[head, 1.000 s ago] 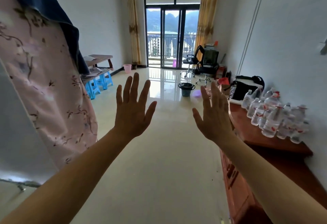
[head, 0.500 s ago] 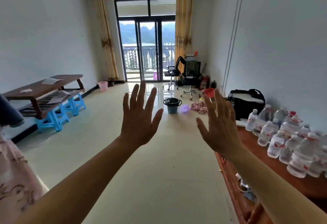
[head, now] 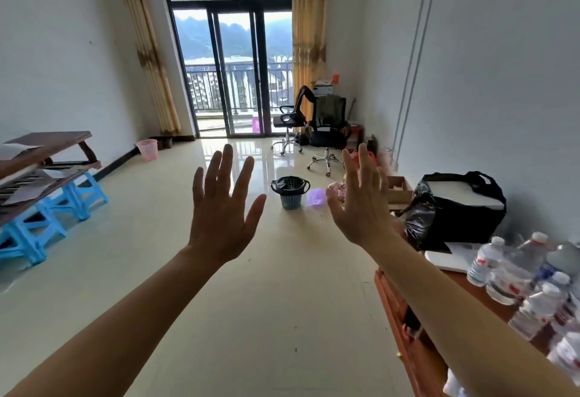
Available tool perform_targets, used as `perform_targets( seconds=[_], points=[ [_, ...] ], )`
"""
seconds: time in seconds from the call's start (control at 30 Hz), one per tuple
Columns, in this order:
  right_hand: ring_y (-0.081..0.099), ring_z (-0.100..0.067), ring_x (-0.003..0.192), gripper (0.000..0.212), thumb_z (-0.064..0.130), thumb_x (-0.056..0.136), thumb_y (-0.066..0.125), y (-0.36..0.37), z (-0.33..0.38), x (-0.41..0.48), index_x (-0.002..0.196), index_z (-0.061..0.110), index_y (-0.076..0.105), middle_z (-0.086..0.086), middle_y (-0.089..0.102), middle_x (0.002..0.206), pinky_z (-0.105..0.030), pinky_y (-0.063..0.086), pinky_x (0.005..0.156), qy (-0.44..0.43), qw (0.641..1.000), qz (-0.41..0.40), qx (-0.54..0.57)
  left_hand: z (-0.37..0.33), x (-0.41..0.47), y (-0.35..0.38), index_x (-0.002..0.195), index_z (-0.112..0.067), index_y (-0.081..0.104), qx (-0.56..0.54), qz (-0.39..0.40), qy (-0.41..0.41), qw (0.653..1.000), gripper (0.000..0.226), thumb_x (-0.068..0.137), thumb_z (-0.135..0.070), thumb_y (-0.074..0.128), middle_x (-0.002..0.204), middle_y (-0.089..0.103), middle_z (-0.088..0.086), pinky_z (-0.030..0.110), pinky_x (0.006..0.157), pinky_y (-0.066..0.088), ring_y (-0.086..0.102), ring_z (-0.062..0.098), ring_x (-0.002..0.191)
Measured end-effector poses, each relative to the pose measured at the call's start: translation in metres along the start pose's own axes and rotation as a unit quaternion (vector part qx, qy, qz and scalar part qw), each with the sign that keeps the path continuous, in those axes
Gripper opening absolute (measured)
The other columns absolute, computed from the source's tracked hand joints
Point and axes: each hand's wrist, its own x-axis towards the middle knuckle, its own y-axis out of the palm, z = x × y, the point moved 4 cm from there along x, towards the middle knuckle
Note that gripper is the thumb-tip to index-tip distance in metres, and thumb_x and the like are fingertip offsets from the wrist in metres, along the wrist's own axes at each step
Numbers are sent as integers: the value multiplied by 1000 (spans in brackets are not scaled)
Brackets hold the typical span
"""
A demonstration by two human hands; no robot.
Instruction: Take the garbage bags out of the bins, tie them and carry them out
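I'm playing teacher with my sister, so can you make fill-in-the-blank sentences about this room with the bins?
The bag lining the grey-blue slotted plastic bin on the open floor is ___.
The small plastic bin near the left curtain is ___.
The left hand and right hand, fingers spread, hold ___.
The plastic stools under the brown wooden bench are ___.
Missing words: black, pink, nothing, blue.

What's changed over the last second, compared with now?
The person has walked further into the room: the black-lined bin looks nearer, and the flowered cloth at left has left view. Nothing was grasped. The left hand and right hand stay raised, open, empty.
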Motion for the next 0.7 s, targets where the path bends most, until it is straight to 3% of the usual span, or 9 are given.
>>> perform_targets(
  seconds=[0.2,0.33,0.47,0.7],
  points=[
    [10,-31,153,79,51,95,37,158,1,126,160,19,6,-12,-7,167,-52,6,123,-45,998,44,-8,122,73,139,159,-16,19,13,9,-41,999,68,102,-49,33,167,3,16,60,120,13,4,32,155],
    [14,-33,152,82,46,95,49,254,-3,208,160,19,7,-12,-6,167,-54,7,122,-51,997,56,-33,198,135,231,159,-18,17,-5,16,-61,998,67,102,-50,32,168,2,15,59,120,13,3,32,155],
    [16,-34,152,82,45,94,52,321,-17,293,159,18,9,-14,-1,167,-56,11,122,-57,994,63,-66,252,216,319,159,-19,16,-16,46,-32,998,66,102,-51,28,168,-1,15,57,121,11,0,31,155],
    [12,-33,153,77,46,97,48,439,-99,415,159,18,13,-15,1,167,-50,2,121,-22,993,59,-98,304,333,491,159,-18,19,-27,100,9,995,67,102,-51,27,167,2,17,59,121,13,3,34,154]
  ],
)
